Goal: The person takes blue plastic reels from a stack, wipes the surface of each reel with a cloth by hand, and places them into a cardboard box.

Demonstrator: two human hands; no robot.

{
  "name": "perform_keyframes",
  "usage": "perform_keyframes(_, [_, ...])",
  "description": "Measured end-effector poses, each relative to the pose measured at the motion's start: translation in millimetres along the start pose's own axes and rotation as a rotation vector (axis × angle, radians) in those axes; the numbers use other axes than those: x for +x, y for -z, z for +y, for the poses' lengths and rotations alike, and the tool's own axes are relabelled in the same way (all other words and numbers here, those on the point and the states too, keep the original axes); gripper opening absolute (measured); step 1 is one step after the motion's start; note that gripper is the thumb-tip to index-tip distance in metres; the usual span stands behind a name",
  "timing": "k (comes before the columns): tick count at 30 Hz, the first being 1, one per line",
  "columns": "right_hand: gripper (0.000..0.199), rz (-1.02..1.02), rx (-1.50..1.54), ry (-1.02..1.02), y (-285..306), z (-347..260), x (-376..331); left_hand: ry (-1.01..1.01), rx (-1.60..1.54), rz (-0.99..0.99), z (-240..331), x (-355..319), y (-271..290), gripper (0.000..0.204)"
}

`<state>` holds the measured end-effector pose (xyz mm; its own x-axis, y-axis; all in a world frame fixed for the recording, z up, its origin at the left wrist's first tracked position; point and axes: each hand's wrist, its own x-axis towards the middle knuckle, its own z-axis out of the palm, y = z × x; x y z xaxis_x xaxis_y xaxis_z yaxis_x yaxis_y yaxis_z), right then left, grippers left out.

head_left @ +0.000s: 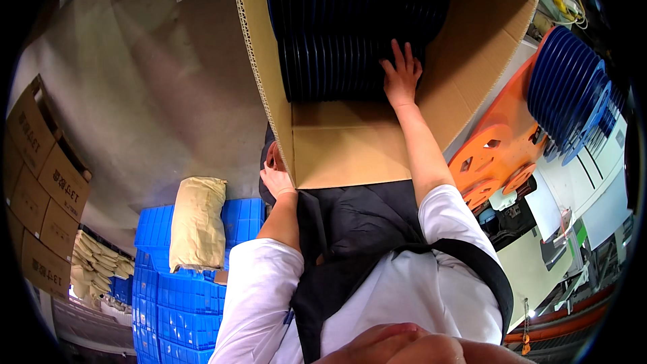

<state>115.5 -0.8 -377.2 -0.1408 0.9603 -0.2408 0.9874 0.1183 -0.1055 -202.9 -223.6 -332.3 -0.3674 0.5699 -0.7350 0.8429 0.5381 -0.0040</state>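
Observation:
A large open cardboard box (350,155) stands in front of me. Inside it, dark round plastic reels (330,61) are packed on edge in two rows, one behind the other. My right hand (402,79) reaches into the box with its fingers spread, at the right end of the nearer row. No reel is lifted out of the row by it. At the box's near left corner, my left hand (278,179) holds the outside of the cardboard wall. Its fingertips are partly hidden there.
To the right, blue reels (569,87) sit stacked on an orange machine part (488,152). Blue plastic crates (182,303) stand at the lower left, with a tan paper sack (199,222) on top. Closed cartons (40,189) are piled at the far left.

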Motion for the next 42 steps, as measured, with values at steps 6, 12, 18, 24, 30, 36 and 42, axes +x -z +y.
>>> perform_keyframes(6, [0.022, 0.054, 0.129, -0.062, 12.1, -13.1, 5.7, 0.049, -0.035, -0.022, 6.9, 0.1, 5.9, 0.044])
perform_keyframes(12, [0.021, 0.031, 0.101, 0.001, 1.8, -14.5, 8.4, 0.077, -0.11, -0.018, 9.3, -1.8, 8.1, 0.044])
perform_keyframes(18, [0.022, 0.015, 0.062, 0.084, -8.5, -13.7, 4.4, -0.12, 0.199, -0.034, 26.7, -3.8, 29.3, 0.037])
perform_keyframes(24, [0.017, 0.0, 0.165, -0.011, 12.2, -34.8, 15.2, -0.108, 0.207, -0.048, 26.8, -5.4, 30.4, 0.038])
perform_keyframes(30, [0.023, 0.042, 0.183, 0.095, -4.4, -36.6, 15.1, -0.033, 0.049, -0.082, 24.9, -4.1, 25.5, 0.036])
perform_keyframes(36, [0.017, 0.016, 0.189, 0.087, -3.4, -44.4, 16.2, -0.009, 0.031, -0.144, 29.8, -6.2, 40.7, 0.042])
perform_keyframes(42, [0.018, 0.017, 0.247, 0.079, 4.5, -53.5, 26.1, 0.048, 0.203, -0.27, 22.1, -2.9, 23.3, 0.043])
